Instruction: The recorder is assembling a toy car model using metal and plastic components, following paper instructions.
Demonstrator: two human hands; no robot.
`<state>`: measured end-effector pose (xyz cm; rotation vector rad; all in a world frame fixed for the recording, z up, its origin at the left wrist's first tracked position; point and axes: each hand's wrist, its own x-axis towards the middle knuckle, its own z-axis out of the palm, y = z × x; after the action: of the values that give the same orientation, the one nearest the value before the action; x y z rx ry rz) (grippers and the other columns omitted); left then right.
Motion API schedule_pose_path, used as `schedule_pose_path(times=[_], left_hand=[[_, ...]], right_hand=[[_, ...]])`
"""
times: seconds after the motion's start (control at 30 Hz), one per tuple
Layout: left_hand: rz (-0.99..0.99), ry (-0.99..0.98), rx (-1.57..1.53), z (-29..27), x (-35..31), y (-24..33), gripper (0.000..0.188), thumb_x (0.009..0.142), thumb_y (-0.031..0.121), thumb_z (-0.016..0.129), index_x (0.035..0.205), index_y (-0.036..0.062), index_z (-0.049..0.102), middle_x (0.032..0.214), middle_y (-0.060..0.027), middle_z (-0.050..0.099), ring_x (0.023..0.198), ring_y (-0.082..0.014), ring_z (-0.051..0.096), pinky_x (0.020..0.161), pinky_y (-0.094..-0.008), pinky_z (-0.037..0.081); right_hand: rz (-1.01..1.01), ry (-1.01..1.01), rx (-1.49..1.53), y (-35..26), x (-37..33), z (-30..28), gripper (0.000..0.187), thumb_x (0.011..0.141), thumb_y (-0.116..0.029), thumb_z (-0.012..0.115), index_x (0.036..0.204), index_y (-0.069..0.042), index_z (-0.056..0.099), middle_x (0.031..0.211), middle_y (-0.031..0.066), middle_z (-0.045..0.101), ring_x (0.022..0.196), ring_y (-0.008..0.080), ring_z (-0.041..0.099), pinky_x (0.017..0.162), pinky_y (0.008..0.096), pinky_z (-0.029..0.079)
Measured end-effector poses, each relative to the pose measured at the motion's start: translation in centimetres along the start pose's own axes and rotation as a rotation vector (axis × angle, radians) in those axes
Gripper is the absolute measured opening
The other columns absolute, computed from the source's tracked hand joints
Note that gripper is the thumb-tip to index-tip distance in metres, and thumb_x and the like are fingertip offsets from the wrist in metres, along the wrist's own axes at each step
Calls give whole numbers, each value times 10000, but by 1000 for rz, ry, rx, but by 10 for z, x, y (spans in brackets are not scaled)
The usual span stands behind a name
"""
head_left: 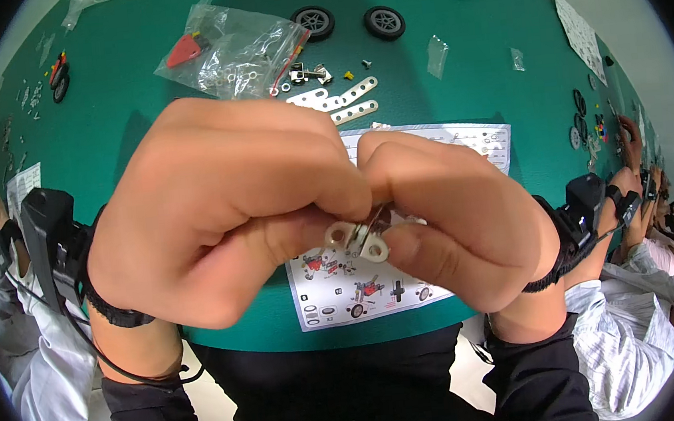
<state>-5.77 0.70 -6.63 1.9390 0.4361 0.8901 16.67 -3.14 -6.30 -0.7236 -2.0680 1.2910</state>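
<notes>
Close in front of me, my left hand (241, 211) and my right hand (458, 216) meet, both closed in a pinch. Between their fingertips is a small silvery metal bracket (374, 246) with round holes in its lugs. The fingers cover much of it, so I cannot tell whether it is one piece or several joined. Beneath the hands lies a printed instruction sheet (330, 311) with pictures of a model vehicle. Just beyond the hands are perforated metal strips (354, 113).
On the green table (276, 336) lie a clear plastic bag (234, 47) with a red part inside, a black wheel (313, 23), another wheel (385, 23), and small metal fittings (309, 73). A small clear bag (436, 56) is farther right. Other people work along both sides.
</notes>
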Motion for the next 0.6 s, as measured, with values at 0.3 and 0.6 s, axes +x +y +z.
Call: schedule_pose_path(times=[0.3, 0.6], left_hand=[[-406, -151, -342, -18, -10, 4, 220, 714, 160, 710, 694, -42, 624, 635, -118, 594, 519, -198, 573, 475, -290, 384], [-645, -272, -529, -22, -12, 3, 199, 698, 92, 687, 619, -31, 552, 578, -88, 557, 421, -141, 486, 423, -262, 313]], right_hand=[[-60, 75, -297, -9, 7, 14, 212, 761, -119, 675, 927, -7, 607, 766, 105, 501, 678, 311, 465, 610, 393, 385], [-176, 94, -555, -11, 7, 19, 309, 617, -123, 729, 868, -1, 598, 749, 117, 465, 610, 282, 432, 559, 385, 343]])
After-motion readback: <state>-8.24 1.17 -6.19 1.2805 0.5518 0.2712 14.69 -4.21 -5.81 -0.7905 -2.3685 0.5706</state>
